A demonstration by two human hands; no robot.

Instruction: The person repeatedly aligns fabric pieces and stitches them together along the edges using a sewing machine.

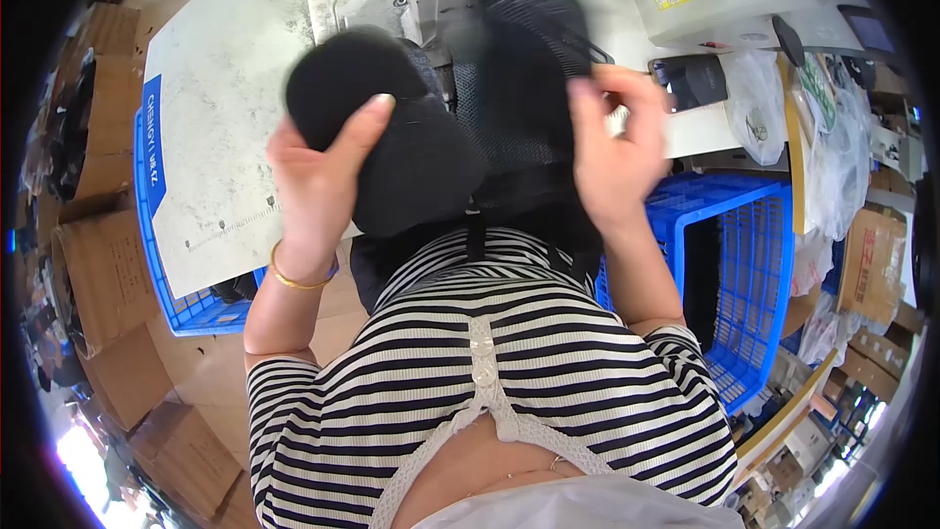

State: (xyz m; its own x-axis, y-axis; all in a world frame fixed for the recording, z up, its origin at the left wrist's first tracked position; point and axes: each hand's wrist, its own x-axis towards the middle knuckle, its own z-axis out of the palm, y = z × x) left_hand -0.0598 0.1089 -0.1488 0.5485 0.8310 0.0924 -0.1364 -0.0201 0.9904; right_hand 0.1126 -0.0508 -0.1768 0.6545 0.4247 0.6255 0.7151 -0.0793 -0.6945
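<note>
My left hand is closed around a black, sole-shaped piece, its thumb lying on top. On the right, my right hand pinches the edge of a dark mesh piece, which is blurred by motion. The two pieces lie side by side and partly overlap near the front edge of the white table. Just behind them rises the metal head of a sewing machine; its needle area is partly hidden by the dark pieces.
A dark phone and a clear plastic bag lie at the right of the white table. Blue crates stand below, at right and left. Cardboard boxes line the left side.
</note>
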